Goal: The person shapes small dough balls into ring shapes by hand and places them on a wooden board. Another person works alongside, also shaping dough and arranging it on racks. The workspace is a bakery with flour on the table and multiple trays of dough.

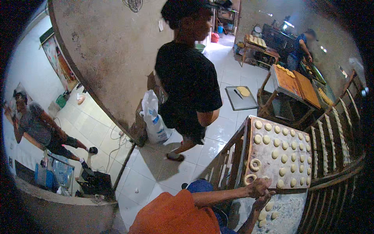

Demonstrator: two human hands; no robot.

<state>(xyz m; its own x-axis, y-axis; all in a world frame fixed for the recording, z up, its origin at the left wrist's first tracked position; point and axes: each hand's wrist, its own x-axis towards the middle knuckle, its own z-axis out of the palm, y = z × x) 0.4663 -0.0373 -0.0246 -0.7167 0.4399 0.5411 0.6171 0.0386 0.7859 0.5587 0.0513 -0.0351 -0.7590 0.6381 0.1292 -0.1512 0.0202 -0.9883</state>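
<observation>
My left hand point(257, 187) reaches in from an orange sleeve point(165, 212) to the near edge of a pale baking tray point(263, 153). Just below it, my right hand point(264, 200) is raised close against the left one. Fingers of both hands are curled together; whatever lies between them is too small and hidden to make out. Two dough rings point(255, 164) lie on the tray's left side beside my left hand, the nearer one partly covered. Rows of round dough pieces point(284, 145) fill much of the tray. Several more dough pieces point(274, 215) lie on the floured tabletop point(288, 206) below my hands.
Wooden racks point(323, 144) with twisted dough strips stand along the right. A person in black point(189, 78) stands ahead, beside a white sack point(153, 117). On the floor lies a dark tray point(233, 102) with dough and a knife. Other people are at far right and far left.
</observation>
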